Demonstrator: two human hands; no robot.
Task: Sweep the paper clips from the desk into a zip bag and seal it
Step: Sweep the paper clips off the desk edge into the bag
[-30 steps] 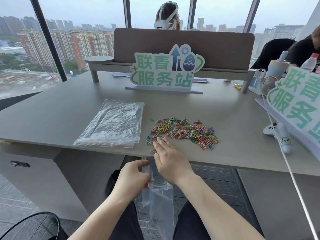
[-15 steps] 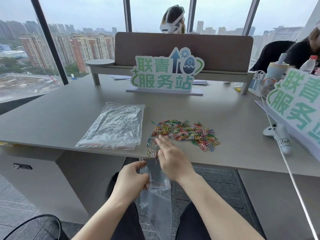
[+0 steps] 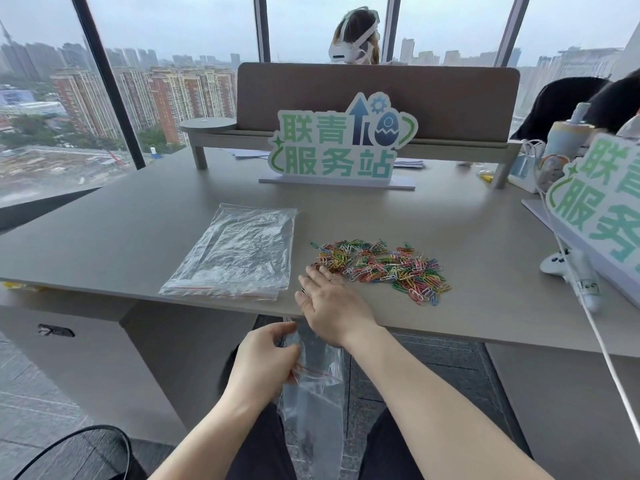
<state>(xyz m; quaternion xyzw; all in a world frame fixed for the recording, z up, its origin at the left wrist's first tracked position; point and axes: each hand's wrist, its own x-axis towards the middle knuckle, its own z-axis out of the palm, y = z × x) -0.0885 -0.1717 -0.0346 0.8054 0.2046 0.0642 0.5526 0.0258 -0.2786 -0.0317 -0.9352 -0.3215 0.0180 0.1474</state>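
Two hands share the job: the left hand pinches the mouth of a zip bag below the table edge, while the right hand lies flat on the tabletop with fingers straight and grasping nothing. The left grip sits just under the lip and just beside the right wrist, which looks meant to keep the bag's opening directly beneath the spot where clips will drop; whether the mouth gapes wide enough cannot be told, as the film is clear and crumpled. The clips lie in a loose heap just beyond and to the right of the right fingertips, touching them at the near-left fringe, well back from the lip. Judging by this, the sweep has barely begun: nearly all the heap remains on the table. Between heap and edge the surface gives bare room for a drag toward the bag. A stack of spare bags rests left of the right hand, near enough that a wide stroke could catch it.
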